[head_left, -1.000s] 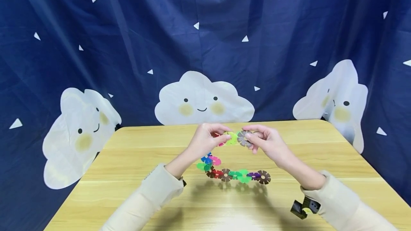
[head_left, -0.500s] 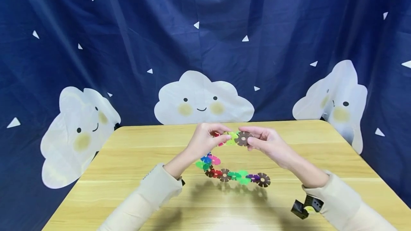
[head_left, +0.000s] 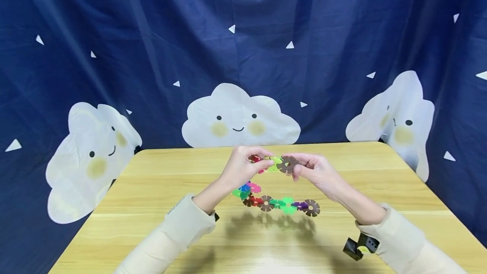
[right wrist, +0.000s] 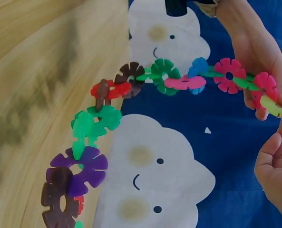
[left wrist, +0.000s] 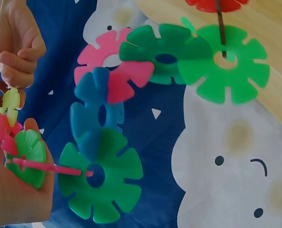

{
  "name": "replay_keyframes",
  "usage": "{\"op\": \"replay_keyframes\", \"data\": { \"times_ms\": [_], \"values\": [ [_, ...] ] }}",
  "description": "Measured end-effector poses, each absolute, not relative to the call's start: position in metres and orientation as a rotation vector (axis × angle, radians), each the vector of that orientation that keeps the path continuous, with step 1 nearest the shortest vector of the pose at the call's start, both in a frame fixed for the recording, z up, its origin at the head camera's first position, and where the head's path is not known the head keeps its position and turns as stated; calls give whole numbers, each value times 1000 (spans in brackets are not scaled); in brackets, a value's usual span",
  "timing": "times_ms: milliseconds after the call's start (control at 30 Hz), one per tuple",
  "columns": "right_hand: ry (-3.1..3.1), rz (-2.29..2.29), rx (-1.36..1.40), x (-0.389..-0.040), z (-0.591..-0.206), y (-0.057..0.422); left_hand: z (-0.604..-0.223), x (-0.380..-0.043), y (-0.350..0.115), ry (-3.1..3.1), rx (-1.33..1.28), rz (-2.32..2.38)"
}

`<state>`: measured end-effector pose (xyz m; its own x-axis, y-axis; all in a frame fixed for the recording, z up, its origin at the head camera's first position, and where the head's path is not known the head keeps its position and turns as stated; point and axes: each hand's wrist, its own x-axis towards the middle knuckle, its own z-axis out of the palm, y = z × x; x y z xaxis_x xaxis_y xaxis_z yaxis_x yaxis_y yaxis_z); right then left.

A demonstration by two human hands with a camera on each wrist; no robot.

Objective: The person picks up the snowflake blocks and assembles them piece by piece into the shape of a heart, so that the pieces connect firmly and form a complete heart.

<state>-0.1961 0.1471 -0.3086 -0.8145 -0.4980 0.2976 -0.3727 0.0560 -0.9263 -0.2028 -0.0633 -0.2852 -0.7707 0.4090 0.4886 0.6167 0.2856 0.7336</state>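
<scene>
A chain of slotted plastic flower discs hangs in a curve from my hands over the table. My left hand (head_left: 243, 162) pinches the chain close to a yellow-green flower disc (head_left: 274, 164). A brown flower disc (head_left: 283, 167) meets that one, and my right hand (head_left: 317, 176) holds it by its right edge between thumb and fingers. Its slots appear to meet the yellow-green disc; how deep they sit cannot be told. Blue, pink, green, red and purple discs (head_left: 299, 206) follow below, ending in another brown disc (head_left: 312, 208). The right wrist view shows the purple disc (right wrist: 95, 171) near the chain's end.
A pale wooden table (head_left: 160, 189) lies beneath, with the chain's shadows on it. Behind stands a dark blue curtain (head_left: 243, 54) with white cloud prints (head_left: 240, 138). A small black device (head_left: 361, 246) is strapped at the right sleeve.
The right thumb has shifted from the brown disc's face to its right edge, and the disc has moved slightly left. The hanging chain sways a little; the left hand stays almost still.
</scene>
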Motion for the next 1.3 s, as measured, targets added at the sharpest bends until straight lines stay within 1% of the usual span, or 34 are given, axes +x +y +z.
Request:
{"op": "replay_keyframes", "data": {
  "times_ms": [300,533,767,867,967,1133,1300],
  "values": [
    [2247,-1829,-899,-196,-306,144,-284,-204,-61,-2324,-969,-1458],
    [2245,-1813,-924,-199,-308,140,-284,-205,-72,-2387,-941,-1470],
    [2107,-1919,-916,-202,-311,142,-286,-208,-76,-2411,-1006,-1434],
    [1982,-2017,-885,-202,-313,143,-288,-211,-76,-2424,-1076,-1339],
    [1920,-2074,-826,-201,-314,143,-288,-213,-75,-2485,-1120,-1147],
    [1935,-2085,-766,-198,-316,139,-288,-212,-70,-2586,-1120,-835],
    [1942,-2114,-732,-197,-319,134,-290,-209,-68,-2615,-1115,-798]
  ]
}}
